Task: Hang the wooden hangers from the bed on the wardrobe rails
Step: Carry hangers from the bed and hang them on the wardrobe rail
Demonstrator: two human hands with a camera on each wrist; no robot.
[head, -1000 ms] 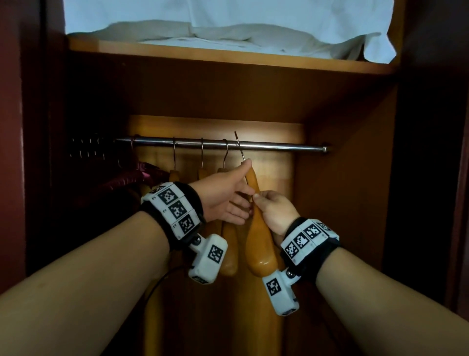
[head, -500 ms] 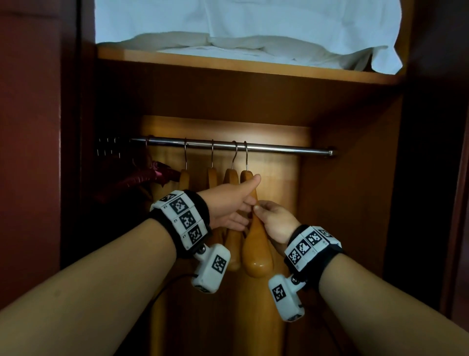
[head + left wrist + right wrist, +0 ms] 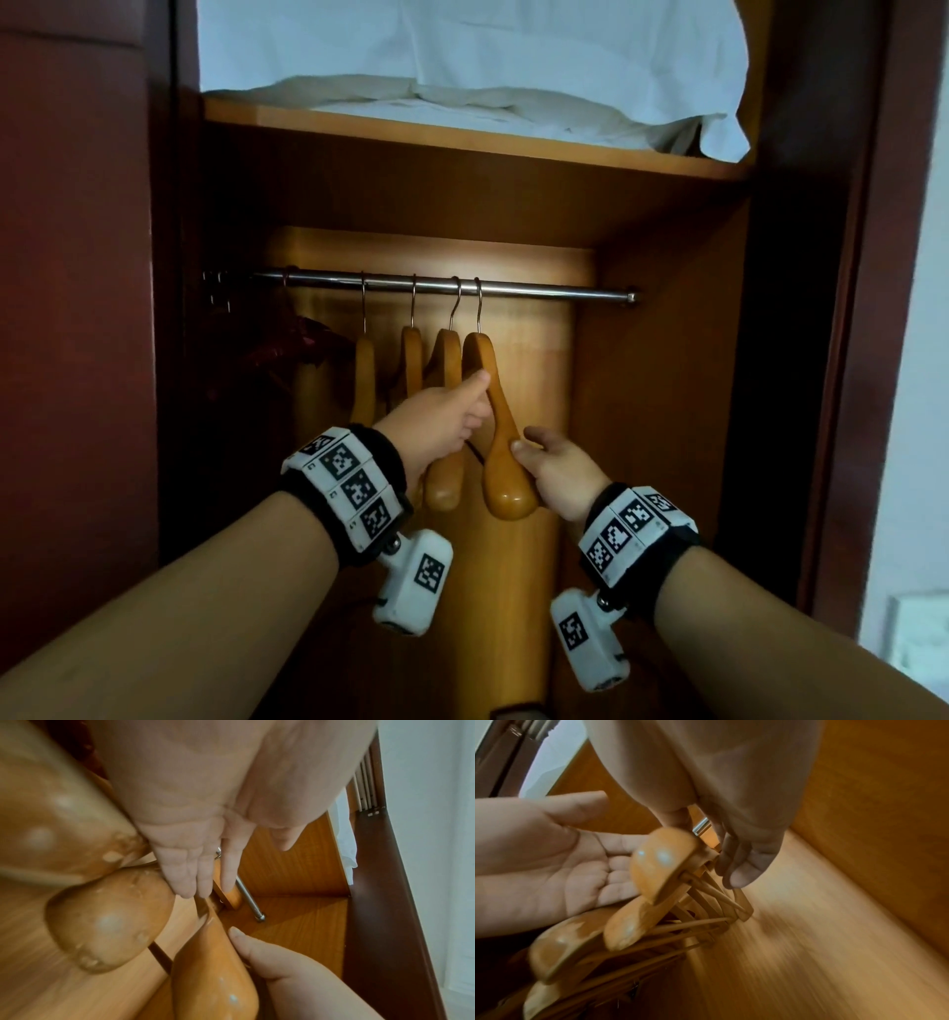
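Fourth wooden hanger: now hooked on rail, right of three; steadied by open left hand, right hand fingers loosened.

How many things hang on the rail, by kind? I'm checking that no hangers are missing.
Light wooden hangers on the steel wardrobe rail: 4
Dark red garment on its own hanger at the left end: 1
Total: 5
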